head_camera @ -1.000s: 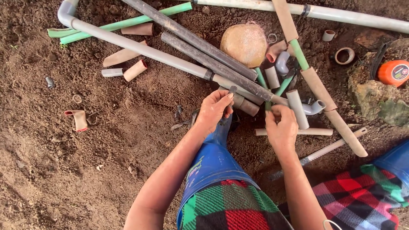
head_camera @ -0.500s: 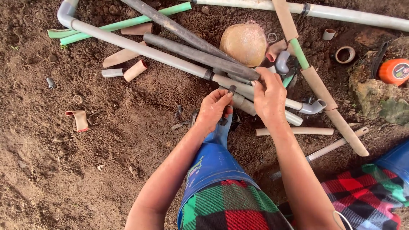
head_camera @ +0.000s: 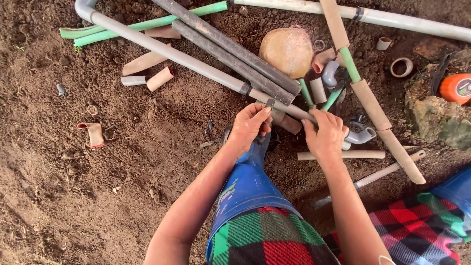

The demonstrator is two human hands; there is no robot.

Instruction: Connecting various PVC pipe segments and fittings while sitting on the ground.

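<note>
Near the centre of the frame, the left hand [head_camera: 250, 125] pinches a small dark flat piece [head_camera: 270, 103] between its fingertips, holding it against a long smooth grey pipe [head_camera: 171, 51] that runs from the upper left down to the middle. The right hand [head_camera: 326, 135] closes around that same pipe just right of centre. Two dark, rough pipes [head_camera: 235, 54] cross above it, and a round tan stone [head_camera: 287, 49] lies on the crumbly brown soil [head_camera: 73, 196] beyond.

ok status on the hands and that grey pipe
Left hand pinching a small dark piece against the grey pipe. Right hand gripping the pipe's end. Dark pipes crossing above it.
</note>
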